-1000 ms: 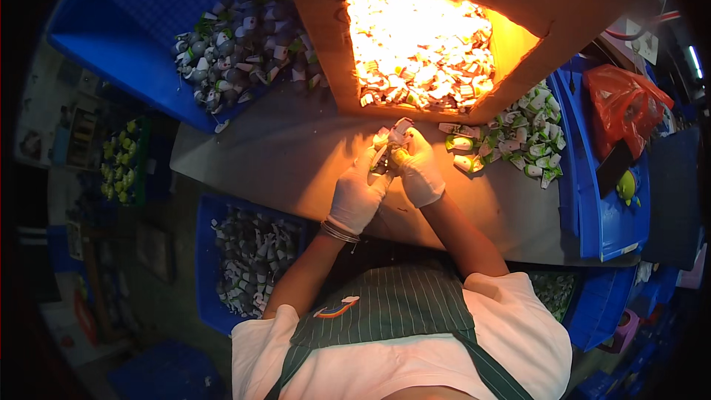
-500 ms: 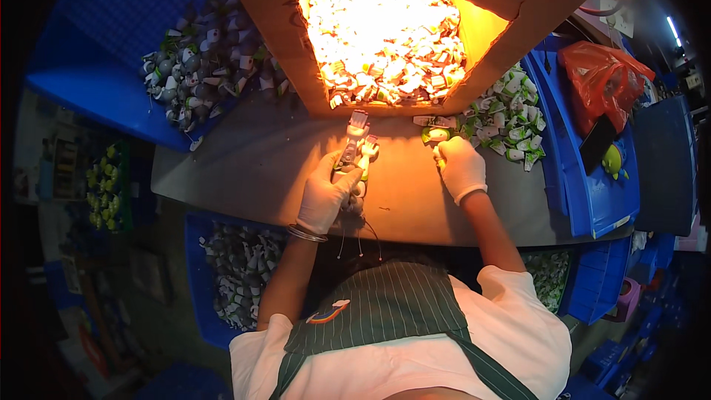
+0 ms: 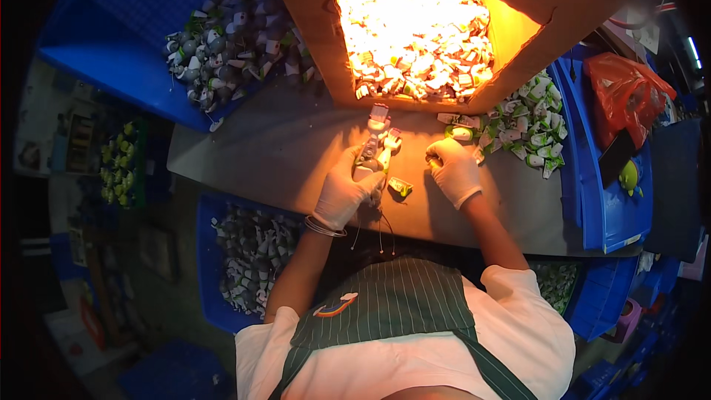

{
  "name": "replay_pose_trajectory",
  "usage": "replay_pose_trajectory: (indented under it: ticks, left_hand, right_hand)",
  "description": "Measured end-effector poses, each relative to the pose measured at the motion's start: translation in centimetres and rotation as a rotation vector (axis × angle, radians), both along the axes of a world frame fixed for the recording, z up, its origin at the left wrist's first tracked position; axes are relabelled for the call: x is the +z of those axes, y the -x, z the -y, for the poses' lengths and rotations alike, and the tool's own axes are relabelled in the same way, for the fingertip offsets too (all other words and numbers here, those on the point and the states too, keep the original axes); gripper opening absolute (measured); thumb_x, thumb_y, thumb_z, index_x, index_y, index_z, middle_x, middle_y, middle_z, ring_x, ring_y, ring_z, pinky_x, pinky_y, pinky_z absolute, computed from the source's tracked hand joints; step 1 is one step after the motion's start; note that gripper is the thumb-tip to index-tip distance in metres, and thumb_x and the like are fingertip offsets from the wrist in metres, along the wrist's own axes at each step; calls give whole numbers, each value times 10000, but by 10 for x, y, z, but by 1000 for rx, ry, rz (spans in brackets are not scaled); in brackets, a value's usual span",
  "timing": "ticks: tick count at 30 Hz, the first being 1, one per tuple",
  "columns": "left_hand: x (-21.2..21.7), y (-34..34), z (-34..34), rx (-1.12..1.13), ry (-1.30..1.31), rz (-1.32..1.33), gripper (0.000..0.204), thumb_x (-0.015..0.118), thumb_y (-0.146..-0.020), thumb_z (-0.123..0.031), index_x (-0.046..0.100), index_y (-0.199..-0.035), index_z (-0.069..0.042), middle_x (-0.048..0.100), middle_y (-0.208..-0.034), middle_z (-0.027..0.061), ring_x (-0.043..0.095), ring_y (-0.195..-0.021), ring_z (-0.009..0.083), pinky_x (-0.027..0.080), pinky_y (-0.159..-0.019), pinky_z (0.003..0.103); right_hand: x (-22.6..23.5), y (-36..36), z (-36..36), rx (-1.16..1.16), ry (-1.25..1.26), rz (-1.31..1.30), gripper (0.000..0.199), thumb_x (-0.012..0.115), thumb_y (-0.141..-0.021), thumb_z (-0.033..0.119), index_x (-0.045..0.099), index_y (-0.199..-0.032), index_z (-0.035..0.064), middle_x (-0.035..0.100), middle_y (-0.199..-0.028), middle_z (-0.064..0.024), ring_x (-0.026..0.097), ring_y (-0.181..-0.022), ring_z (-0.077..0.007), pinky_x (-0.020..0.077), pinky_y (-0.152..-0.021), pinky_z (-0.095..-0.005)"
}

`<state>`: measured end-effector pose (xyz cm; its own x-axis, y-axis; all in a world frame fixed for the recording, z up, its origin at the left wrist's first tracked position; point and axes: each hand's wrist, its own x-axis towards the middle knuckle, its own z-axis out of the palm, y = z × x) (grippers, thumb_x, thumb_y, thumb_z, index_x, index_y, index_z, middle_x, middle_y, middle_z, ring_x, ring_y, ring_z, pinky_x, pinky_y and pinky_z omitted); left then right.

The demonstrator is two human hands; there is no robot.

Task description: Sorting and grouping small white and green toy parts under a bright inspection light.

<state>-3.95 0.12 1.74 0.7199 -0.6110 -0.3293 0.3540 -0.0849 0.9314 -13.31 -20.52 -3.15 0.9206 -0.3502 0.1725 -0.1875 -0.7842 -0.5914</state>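
In a thin white glove, my left hand (image 3: pixel 345 191) is closed around a bundle of small plastic toy parts (image 3: pixel 370 150), white, grey and clear with pinkish ends pointing away from me. Thin strings with tiny end beads (image 3: pixel 381 241) dangle below it over the table's near edge. To the right, my gloved right hand (image 3: pixel 455 172) is pinched just above the table; a bit of yellow-green shows at its fingertips, mostly hidden. Between the hands a green-and-white toy piece (image 3: pixel 400 187) lies on the grey table (image 3: pixel 244 159).
A cardboard box (image 3: pixel 337 81) with a brightly lit opening holds many small parts. Green-and-white pieces (image 3: pixel 529 122) are heaped right of it. Blue bins (image 3: pixel 96 67) with grey-and-white parts stand left and below; a red plastic bag (image 3: pixel 622 92) lies at the right.
The whole view has shifted, so the scene sits farther right. My right hand has come closer to my left. A green-and-white piece now shows on the table between them.
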Motion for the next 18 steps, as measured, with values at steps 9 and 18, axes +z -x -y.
replay_pose_trajectory:
  ticks: [9,18]
  left_hand:
    - [-18,-4,2,49,-3,-6,392,690,-868,-101,509,-1203,-8,623,-847,39,603,-629,84,504,-534,234]
    - [-19,2,-2,-8,-19,52,439,702,-842,-87,522,-1236,-17,638,-905,37,608,-753,61,510,-632,219]
  right_hand:
    - [-2,4,-56,309,126,-97,215,720,-757,168,632,-940,99,613,-871,-94,611,-821,-299,509,-730,-389]
    - [25,-19,-51,25,-1223,58,197,654,-928,213,636,-1011,36,669,-976,-29,619,-836,-90,489,-635,-248]
